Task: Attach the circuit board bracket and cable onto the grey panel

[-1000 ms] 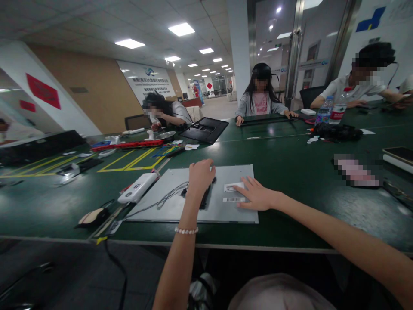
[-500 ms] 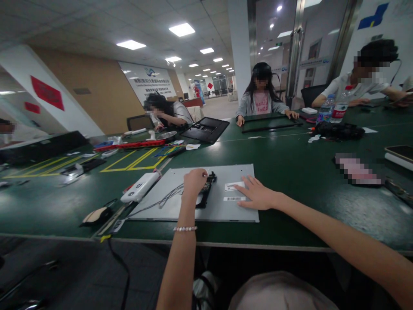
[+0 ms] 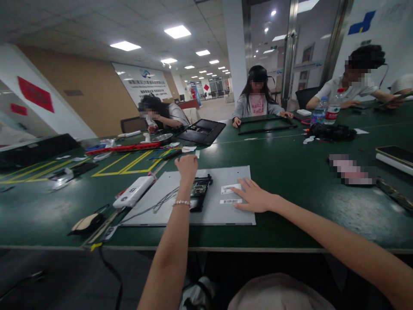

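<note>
My right hand (image 3: 254,197) lies flat, pinning the metal panel (image 3: 226,211); my left hand (image 3: 186,165) is fisted beyond its circuit board (image 3: 198,189), contents unseen—best lift slowly.

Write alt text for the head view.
The person's left hand is raised in a fist over a grey metal panel on a green table, above a small circuit board; the right hand lies flat beside white labels. Other people sit opposite.
</note>
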The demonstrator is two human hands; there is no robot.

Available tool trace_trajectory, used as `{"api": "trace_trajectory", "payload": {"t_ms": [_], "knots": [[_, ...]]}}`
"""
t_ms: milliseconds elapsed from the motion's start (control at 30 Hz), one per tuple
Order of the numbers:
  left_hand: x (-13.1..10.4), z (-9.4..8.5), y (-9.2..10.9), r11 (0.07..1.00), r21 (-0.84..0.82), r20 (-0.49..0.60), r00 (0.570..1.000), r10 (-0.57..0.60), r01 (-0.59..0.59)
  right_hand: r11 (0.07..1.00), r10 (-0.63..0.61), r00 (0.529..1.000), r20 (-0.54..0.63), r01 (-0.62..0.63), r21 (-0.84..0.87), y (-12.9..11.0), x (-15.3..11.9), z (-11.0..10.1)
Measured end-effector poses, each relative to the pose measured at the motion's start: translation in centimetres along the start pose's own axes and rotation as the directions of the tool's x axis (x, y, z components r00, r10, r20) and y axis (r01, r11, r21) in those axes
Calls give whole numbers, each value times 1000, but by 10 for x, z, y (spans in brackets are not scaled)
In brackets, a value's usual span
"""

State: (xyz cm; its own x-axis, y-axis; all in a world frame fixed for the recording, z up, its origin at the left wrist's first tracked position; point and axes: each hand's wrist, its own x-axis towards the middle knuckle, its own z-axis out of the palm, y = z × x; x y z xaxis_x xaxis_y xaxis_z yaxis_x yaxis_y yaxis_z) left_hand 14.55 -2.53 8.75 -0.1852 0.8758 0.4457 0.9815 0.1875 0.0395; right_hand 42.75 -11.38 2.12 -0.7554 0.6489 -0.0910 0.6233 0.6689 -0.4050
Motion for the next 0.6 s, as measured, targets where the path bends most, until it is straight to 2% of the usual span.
{"api": "trace_trajectory", "payload": {"t_ms": [133,200,267,367,500,600], "knots": [[-2,18,-11,998,-52,199,980,-29,40,1000,-10,1000,-4,10,1,0,0,-2],[-3,20,-22,995,-76,194,980,-45,61,1000,-11,1000,-5,11,-4,1,0,0],[-2,18,-36,992,-88,140,987,-78,91,1000,-7,1000,-9,7,-8,2,1,2],[1,11,-59,974,-78,104,974,-203,211,1000,-13,999,-33,12,-16,3,2,5],[3,4,-84,918,-11,206,899,-386,397,1000,-20,999,-47,20,-15,4,2,6],[4,2,-95,919,-17,278,885,-373,393,1000,-14,999,-38,14,-3,4,1,6]]}}
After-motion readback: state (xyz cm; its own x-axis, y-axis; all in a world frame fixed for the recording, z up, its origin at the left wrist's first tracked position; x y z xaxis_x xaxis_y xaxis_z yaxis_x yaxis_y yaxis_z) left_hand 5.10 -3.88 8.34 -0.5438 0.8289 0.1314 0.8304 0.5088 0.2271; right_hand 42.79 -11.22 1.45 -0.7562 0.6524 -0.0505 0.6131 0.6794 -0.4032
